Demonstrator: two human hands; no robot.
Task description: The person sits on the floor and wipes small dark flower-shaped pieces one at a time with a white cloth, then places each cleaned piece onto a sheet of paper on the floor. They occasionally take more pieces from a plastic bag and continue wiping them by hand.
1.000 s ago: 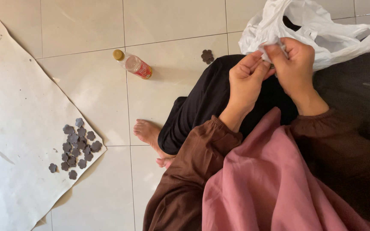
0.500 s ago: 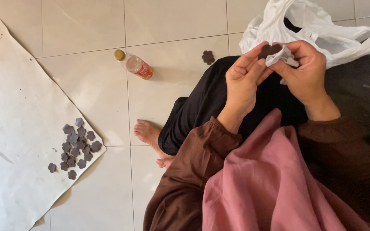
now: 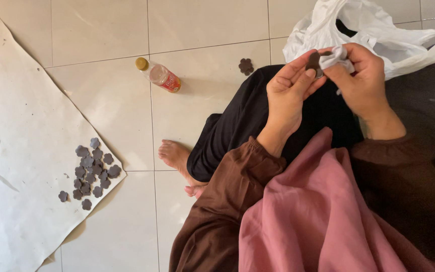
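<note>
Above the lap: left hand (image 3: 289,95) pinches a dark flower-shaped piece (image 3: 312,61).
Right hand (image 3: 362,80): grips a white cloth scrap (image 3: 336,54) touching that piece.
Behind the hands: white plastic bag (image 3: 378,35).

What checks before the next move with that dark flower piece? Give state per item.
1. Dark flower piece pinched in left hand fingertips: ok.
2. Right hand holding a bit of white material against the piece: ok.
3. White plastic bag behind the hands, open: cannot tell what it holds.
4. Pile of flower pieces lying on the paper sheet, apart from the hands: ok.
5. Stray flower piece on the floor tiles, off the sheet: not ok.
6. Bottle lying on its side, cap on: ok.
</note>
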